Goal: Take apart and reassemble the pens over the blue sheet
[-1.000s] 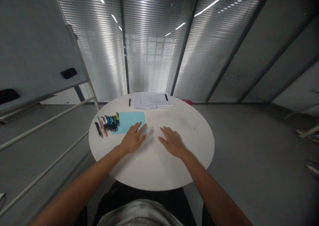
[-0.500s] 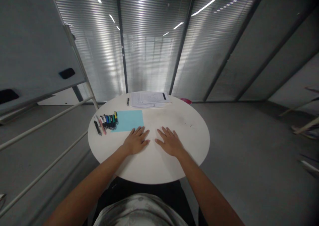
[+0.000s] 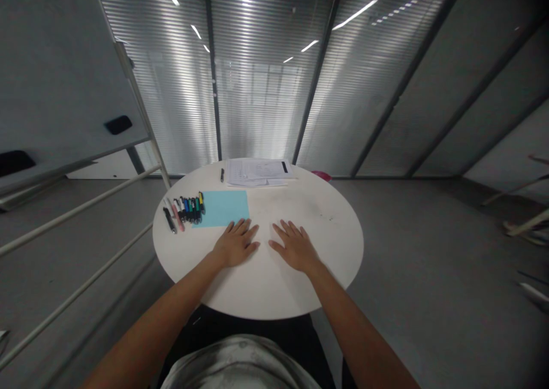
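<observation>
Both palms are down on a round white table (image 3: pixel 274 286), fingers spread. My left hand (image 3: pixel 235 244) lies open by the lower right corner of a light blue sheet of paper (image 3: pixel 225 207), its fingertips at the sheet's edge. My right hand (image 3: pixel 295 246) rests open a short way to the right, with nothing in it. Left of my left hand, several pens (image 3: pixel 189 209) with blue, green, white and yellow parts lie in a row, partly over the blue sheet. A pink pen (image 3: pixel 179 218) and a black pen (image 3: pixel 170 220) are at the row's left end.
A stack of printed papers (image 3: pixel 257 173) lies at the table's far side, with a dark pen (image 3: pixel 222 175) beside it. A whiteboard (image 3: pixel 64 80) on a white metal frame (image 3: pixel 98 190) stands close on the left. Window blinds (image 3: pixel 261 108) are behind the table.
The view has shifted slightly, so everything appears a little further right. Both hands stay flat on the table as before.
</observation>
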Tool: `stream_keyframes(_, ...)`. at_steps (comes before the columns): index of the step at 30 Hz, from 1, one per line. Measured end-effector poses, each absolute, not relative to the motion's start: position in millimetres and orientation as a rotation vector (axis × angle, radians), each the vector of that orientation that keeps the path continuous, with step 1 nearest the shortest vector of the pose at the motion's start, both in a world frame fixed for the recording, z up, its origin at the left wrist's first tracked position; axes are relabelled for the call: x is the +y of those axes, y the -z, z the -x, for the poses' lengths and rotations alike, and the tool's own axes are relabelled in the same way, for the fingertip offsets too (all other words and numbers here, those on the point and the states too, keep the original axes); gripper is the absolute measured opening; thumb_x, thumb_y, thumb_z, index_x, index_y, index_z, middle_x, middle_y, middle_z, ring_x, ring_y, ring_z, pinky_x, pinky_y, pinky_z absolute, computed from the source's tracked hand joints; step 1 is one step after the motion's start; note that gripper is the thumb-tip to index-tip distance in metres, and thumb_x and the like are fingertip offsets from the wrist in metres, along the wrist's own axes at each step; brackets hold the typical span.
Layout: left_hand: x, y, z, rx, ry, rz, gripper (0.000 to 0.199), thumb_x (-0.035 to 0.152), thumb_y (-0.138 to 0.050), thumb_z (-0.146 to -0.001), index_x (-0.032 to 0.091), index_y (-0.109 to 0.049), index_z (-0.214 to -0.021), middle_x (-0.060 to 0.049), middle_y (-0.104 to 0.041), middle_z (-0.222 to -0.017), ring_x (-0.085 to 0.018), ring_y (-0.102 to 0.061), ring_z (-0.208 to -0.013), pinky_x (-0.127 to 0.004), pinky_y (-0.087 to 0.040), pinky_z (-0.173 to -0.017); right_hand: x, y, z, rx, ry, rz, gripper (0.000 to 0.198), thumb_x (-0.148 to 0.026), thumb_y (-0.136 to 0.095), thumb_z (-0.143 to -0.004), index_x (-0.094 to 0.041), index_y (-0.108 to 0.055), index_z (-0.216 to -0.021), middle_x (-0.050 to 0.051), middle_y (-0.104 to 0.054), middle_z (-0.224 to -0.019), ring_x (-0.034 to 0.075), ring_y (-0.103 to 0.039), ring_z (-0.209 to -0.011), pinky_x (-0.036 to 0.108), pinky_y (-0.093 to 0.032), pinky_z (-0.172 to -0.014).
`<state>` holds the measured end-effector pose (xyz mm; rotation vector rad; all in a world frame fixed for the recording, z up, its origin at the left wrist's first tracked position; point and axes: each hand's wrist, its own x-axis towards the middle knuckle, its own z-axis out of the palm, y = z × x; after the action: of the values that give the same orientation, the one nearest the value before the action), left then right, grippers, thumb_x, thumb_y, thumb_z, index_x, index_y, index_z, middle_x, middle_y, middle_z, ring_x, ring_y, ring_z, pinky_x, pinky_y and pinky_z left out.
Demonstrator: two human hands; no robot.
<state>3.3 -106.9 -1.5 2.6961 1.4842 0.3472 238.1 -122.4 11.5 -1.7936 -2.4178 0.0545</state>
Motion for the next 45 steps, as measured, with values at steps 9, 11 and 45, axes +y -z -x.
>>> stream_keyframes(9, -107.0, -0.3, -4.4, 1.489, -0.326, -2.677, 0.064, 0.059, -0.023, -0.092, 0.027, -0.030, -0.146, -0.009, -0.025, -0.153, -0.028, -0.020, -0.141, -0.051, -0.017, -0.113, -120.8, -8.0, -238.7, -2.412, -0.041, 1.789, 0.069, -0.067, -0.020, -0.090, -0.029, -0.029, -0.146, 0.005, -0.024, -0.154, 0.028, -0.017, -0.142, 0.051, -0.012, -0.113)
stream_keyframes(11, -106.6, 0.3, -4.0, 1.484, -0.341, -2.678, 0.063, 0.059, -0.024, -0.092, 0.028, -0.030, -0.146, -0.009, -0.026, -0.153, -0.028, -0.021, -0.141, -0.052, -0.017, -0.112, -120.5, -7.0, -239.1, -2.410, -0.039, 1.786, 0.069, -0.067, -0.020, -0.089, -0.029, -0.029, -0.146, 0.006, -0.024, -0.154, 0.028, -0.018, -0.142, 0.051, -0.012, -0.113)
stream_keyframes(45, -56.6, -32.4, 27.8, 2.297, -0.598, -2.279, 0.045, 0.033, -0.046, -0.082, 0.015, -0.058, -0.121, -0.018, -0.053, -0.125, -0.035, -0.047, -0.117, -0.049, -0.039, -0.093, -120.1, -9.8, -239.6, -2.395, -0.065, 1.790, 0.067, -0.066, -0.021, -0.090, -0.030, -0.032, -0.145, 0.005, -0.024, -0.154, 0.028, -0.019, -0.142, 0.051, -0.014, -0.112)
